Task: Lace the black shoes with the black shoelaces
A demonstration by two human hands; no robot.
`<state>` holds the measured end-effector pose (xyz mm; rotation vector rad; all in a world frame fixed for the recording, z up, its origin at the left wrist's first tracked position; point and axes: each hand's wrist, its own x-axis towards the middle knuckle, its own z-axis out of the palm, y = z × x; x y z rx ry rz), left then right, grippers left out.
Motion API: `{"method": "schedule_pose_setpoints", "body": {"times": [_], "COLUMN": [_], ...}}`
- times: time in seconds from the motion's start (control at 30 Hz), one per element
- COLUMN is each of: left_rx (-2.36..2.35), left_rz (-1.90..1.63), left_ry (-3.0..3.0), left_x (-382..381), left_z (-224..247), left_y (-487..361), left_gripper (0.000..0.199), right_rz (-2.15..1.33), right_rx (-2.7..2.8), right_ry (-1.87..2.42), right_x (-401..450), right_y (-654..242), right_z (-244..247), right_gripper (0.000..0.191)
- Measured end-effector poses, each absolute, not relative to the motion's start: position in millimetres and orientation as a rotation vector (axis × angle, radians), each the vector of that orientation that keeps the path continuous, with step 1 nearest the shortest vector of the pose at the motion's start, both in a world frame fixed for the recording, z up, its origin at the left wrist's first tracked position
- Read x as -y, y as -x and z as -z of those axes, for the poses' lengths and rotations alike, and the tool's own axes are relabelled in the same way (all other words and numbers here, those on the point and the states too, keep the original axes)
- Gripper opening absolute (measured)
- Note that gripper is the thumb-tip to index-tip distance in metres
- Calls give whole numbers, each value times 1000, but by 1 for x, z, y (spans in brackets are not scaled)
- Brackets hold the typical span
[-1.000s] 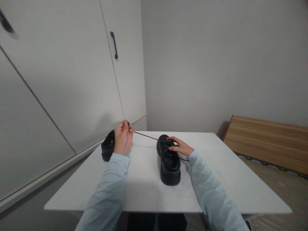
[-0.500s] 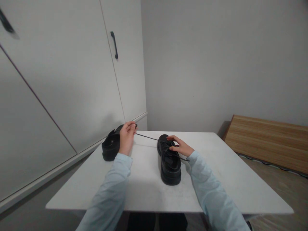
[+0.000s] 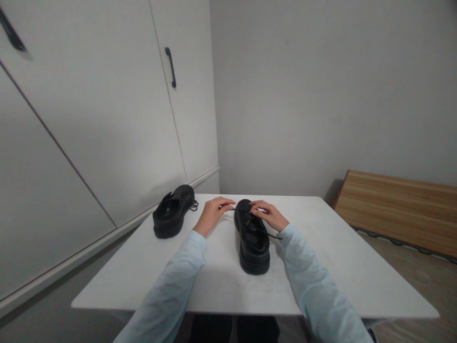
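Observation:
A black lace-up shoe (image 3: 254, 259) stands on the white table, its toe pointing away from me and its heel towards me. At its left side my left hand (image 3: 213, 214) pinches a black shoelace, of which a short stretch shows between the fingertips and the shoe. My right hand (image 3: 270, 216) reaches over from the right, fingers bent and fingertips close together at the lacing near the toe; they appear to grip the lace there. Another loose lace end (image 3: 273, 235) trails right, towards my right cuff.
A second black shoe (image 3: 167, 226) stands at the table's left edge, with a looped lace beside its toe. The white table (image 3: 332, 267) reaches the white cabinet (image 3: 100, 119) on the left. A wood-grain panel (image 3: 396, 209) lies beyond the right side.
My left hand has moved right from near the second shoe to the first shoe's side, bringing the lace with it. The fingers of my right hand have drawn closer together.

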<state>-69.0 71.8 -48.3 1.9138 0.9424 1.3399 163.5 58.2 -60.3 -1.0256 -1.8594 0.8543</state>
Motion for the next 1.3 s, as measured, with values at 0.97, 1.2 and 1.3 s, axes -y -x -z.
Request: {"method": "schedule_pose_setpoints", "body": {"times": [0.97, 1.2, 1.3], "left_rx": [-932, -931, -950], "left_rz": [-1066, -1077, -1063], "left_ry": [-2436, -2435, -2451], "left_x": [-67, -68, -67], "left_z": [57, 59, 60], "left_y": [57, 56, 55], "left_gripper": [18, 16, 14], "right_rz": [-832, -757, -726], "right_rx": [1860, 1893, 1922], "right_ry": [1096, 1147, 1178], "right_x": [-65, -68, -67], "right_y": [-156, -152, -150], "right_z": [67, 69, 68], "right_gripper": [25, 27, 25]}}
